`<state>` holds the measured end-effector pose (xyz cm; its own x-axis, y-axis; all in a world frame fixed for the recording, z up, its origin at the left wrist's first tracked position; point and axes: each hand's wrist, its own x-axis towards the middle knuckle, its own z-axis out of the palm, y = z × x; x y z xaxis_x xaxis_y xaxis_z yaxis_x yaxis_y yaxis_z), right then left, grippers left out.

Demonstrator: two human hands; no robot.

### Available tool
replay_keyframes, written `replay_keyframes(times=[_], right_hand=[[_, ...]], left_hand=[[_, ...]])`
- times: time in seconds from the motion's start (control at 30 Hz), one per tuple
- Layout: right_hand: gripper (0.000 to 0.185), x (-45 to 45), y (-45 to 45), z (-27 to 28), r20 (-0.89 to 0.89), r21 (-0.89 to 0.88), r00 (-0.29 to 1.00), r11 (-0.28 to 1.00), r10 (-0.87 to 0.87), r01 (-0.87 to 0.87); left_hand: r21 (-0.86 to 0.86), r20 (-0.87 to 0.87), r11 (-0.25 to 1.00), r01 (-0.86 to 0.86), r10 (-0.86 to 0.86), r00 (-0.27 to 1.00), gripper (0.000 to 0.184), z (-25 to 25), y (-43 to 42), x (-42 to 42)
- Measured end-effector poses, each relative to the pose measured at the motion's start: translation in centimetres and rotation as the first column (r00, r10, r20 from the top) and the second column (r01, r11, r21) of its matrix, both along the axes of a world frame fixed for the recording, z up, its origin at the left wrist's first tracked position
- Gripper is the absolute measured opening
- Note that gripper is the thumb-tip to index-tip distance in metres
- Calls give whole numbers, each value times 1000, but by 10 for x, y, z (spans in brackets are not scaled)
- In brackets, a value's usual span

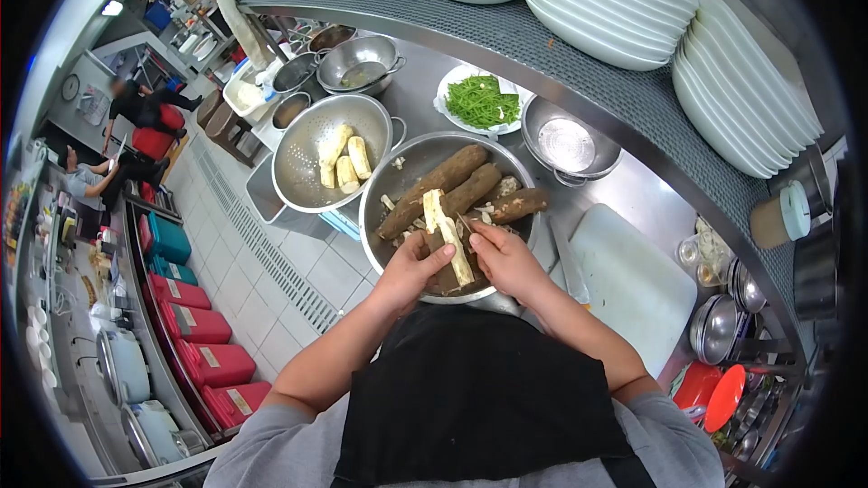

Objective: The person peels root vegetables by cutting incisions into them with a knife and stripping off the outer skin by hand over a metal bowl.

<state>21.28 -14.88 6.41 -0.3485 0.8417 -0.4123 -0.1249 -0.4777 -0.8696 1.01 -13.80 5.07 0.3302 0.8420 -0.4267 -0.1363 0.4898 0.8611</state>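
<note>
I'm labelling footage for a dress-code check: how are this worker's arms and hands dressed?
The left hand and right hand are bare, with no gloves, rings or watch visible. Short grey sleeves leave the forearms uncovered. A black apron covers the front.

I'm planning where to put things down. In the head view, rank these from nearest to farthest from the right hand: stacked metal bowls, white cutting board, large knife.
1. Large knife, just right.
2. White cutting board, beyond it.
3. Stacked metal bowls, far right.
</note>
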Motion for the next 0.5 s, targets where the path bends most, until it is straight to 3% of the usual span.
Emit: replay_keyframes(times=[0.03, 0.1, 0.3, 0.4, 0.5], right_hand=[[49, -1, -1, -5, 156, 208, 987, 978, -27, -6], [51, -2, -2, -8, 298, 402, 951, 915, -87, -42], [59, -1, 1, -5, 231, 254, 973, 964, 22, -82], [50, 2, -1, -11, 210, 210, 977, 977, -23, -22], [41, 9, 0, -24, 161, 251, 985, 968, -62, 20]], left_hand=[[45, -2, 999, 2, -2, 1000, 55, 6, 0, 1], [87, -5, 996, 6, -6, 1000, 56, 8, -1, 1], [105, -58, 994, 35, -29, 998, 64, -3, 2, -3], [81, -90, 997, 15, -8, 996, 62, 2, 3, -6], [-68, 107, 995, -72, 79, 991, 48, 6, 8, -7]])
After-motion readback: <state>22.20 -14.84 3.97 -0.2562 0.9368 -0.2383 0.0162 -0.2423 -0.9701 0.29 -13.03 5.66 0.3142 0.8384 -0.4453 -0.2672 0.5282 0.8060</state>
